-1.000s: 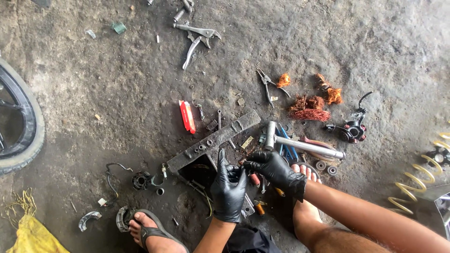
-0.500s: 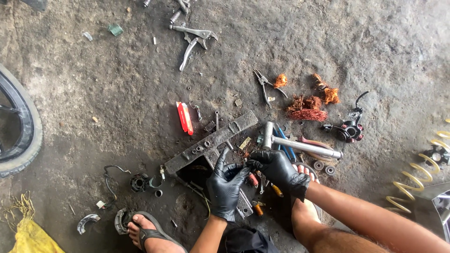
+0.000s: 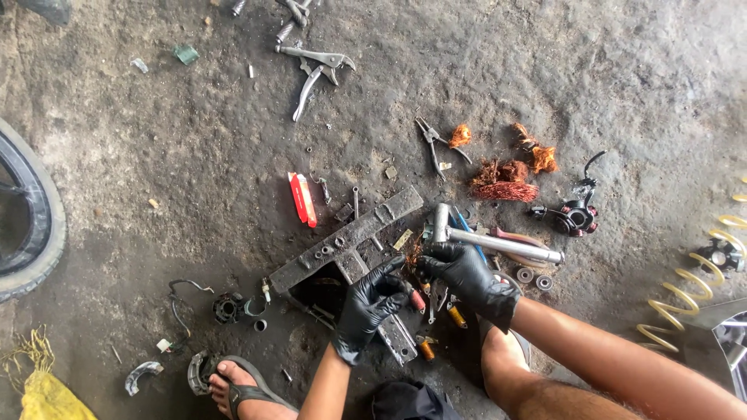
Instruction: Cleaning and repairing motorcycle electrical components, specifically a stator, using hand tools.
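Note:
Both my hands wear black gloves and meet over a grey T-shaped metal bar [image 3: 350, 236] on the dirty concrete floor. My left hand [image 3: 368, 307] lies on the bar's lower arm, fingers apart, index finger stretched toward the right hand. My right hand [image 3: 467, 278] has its fingers curled beside a small tuft of copper wire [image 3: 412, 253], just below the head of a steel hammer [image 3: 498, 243] lying on the floor. I cannot tell whether the right hand grips anything. A red-handled screwdriver [image 3: 418, 300] lies between the hands.
Locking pliers [image 3: 315, 66] lie at the top, thin pliers [image 3: 432, 141] and copper wire bundles [image 3: 504, 183] above the hammer. A red flat tool [image 3: 302, 199], a black wound part [image 3: 576, 216], a yellow coiled hose [image 3: 689, 303], a tyre [image 3: 35, 218] and my sandalled foot [image 3: 241, 389] surround the work.
Both hands stay in nearly the same place over the bar. The view has tilted slightly, so the floor objects sit a little higher in frame.

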